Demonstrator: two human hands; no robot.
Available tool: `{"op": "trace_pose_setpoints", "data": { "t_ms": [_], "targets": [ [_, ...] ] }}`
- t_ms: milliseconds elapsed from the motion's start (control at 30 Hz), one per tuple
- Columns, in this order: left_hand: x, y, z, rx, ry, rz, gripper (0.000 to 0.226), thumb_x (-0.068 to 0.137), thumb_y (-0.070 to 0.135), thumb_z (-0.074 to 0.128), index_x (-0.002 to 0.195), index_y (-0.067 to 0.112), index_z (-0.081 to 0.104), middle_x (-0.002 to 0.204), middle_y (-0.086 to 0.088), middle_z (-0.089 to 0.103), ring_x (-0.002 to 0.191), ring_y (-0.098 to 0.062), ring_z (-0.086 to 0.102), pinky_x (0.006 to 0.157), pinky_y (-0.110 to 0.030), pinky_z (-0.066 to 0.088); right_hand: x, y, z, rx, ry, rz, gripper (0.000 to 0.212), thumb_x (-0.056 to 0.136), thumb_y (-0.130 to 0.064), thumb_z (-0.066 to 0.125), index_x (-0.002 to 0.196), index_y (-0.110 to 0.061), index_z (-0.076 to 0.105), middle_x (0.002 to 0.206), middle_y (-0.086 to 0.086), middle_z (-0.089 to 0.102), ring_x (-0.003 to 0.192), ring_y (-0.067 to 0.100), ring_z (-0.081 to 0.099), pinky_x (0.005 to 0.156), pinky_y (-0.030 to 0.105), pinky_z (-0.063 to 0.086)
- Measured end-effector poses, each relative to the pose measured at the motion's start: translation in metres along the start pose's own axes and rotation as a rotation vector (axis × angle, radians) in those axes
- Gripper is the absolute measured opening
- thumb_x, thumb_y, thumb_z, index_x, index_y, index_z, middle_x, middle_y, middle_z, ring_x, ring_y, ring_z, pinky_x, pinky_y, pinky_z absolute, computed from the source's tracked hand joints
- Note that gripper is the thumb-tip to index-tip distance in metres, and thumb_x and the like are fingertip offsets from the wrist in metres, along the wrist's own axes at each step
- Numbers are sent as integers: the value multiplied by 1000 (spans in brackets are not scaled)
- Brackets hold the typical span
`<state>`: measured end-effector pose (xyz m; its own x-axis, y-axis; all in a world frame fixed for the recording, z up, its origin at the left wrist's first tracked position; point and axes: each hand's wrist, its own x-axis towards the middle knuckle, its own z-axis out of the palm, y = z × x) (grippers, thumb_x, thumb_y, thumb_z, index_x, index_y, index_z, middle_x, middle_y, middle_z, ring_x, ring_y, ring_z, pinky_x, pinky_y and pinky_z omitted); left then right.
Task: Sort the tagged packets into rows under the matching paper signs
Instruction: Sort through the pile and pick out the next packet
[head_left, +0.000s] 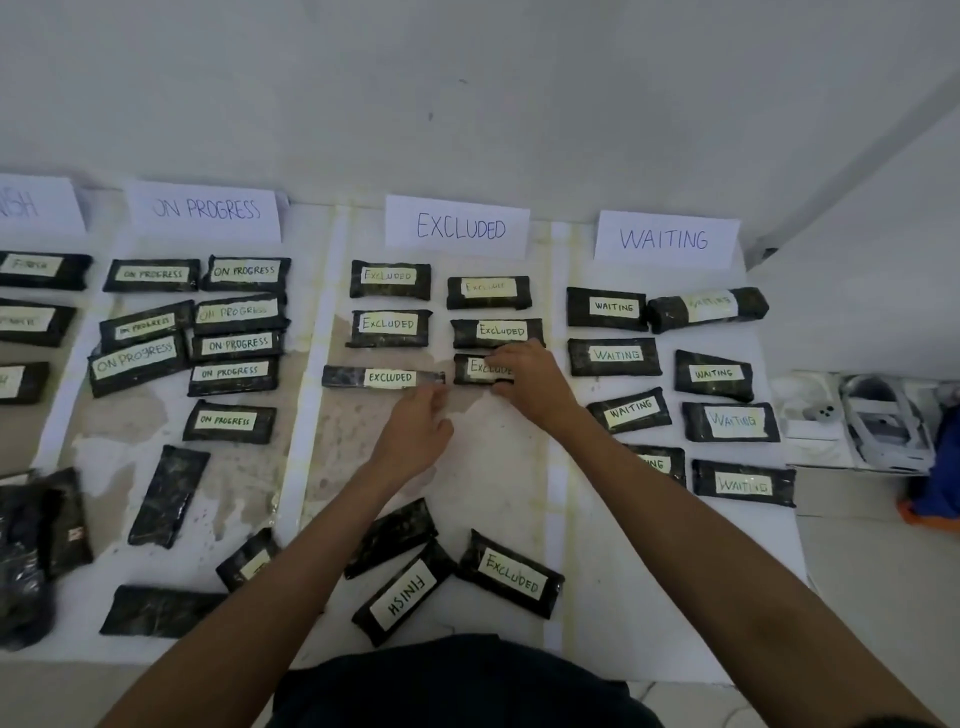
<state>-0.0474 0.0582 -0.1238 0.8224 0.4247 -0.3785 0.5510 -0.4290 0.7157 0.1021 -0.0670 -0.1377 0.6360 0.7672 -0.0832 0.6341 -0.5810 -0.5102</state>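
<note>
Black packets with pale tags lie in rows under paper signs: ON PROGRESS (206, 212), EXCLUDED (458, 227), WAITING (666, 239) and a cut-off sign (31, 205) at far left. My right hand (524, 376) grips an EXCLUDED packet (475, 368) in the third row of the right EXCLUDED column. My left hand (415, 431) touches the right end of another EXCLUDED packet (382, 377), fingers apart. Near me lie loose packets: a FINISH one (404, 595), an EXCLUDED one (511, 574), and untagged-side ones (392, 535).
More loose packets lie at lower left (167, 496), with a dark plastic bag (26, 561) at the left edge. A white headset and controller box (878, 415) sits on the floor at right. The wall (467, 104) stands behind the signs.
</note>
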Motion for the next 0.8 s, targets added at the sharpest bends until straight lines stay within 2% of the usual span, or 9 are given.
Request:
{"op": "trace_pose_setpoints", "data": {
  "t_ms": [133,233,333,500,567,667,800],
  "targets": [
    [-6,2,4,160,27,121,43,83,9,57,125,11,48,121,-9,51,111,-23,49,91,-34,44,-5,2,-1,-11,8,-55,42,71,-11,77,111,-6,67,113,14,65,100,35,55,86,45,47],
    [-19,4,7,258,20,208,43,83,12,57,125,15,48,120,-7,52,112,-21,46,89,-32,43,-19,-1,-5,-8,18,-85,49,72,-10,77,118,-6,61,117,16,61,106,36,55,88,44,45],
    [-37,4,11,325,-13,243,46,83,13,55,128,16,47,122,-7,52,112,-24,45,88,-35,46,-44,-9,-10,9,9,-84,48,75,-9,73,121,-7,58,118,16,59,108,35,53,88,44,45],
    [-74,-7,19,346,-63,271,46,83,11,53,129,14,47,126,-8,51,114,-27,45,92,-39,45,-113,-34,-11,72,-204,4,40,82,-17,65,122,-13,57,118,10,56,106,29,52,92,44,45],
    [-88,-15,22,354,-65,296,46,81,10,55,126,13,50,125,-8,52,115,-28,46,94,-40,44,-143,-45,-8,19,-323,35,48,82,-31,65,126,-17,53,121,8,53,109,26,50,92,41,44],
    [-103,-26,25,355,-58,314,46,78,8,57,124,10,52,128,-12,53,120,-30,45,99,-42,42,-177,-55,4,-184,-446,55,68,75,-50,67,133,-22,44,125,7,47,110,28,46,88,40,42],
    [-109,-33,25,362,-46,302,46,79,5,56,125,9,53,130,-13,52,124,-30,43,102,-39,39,-191,-55,21,-329,-483,13,63,73,-40,70,126,-17,46,120,10,46,103,30,47,79,39,42]
  ]
}}
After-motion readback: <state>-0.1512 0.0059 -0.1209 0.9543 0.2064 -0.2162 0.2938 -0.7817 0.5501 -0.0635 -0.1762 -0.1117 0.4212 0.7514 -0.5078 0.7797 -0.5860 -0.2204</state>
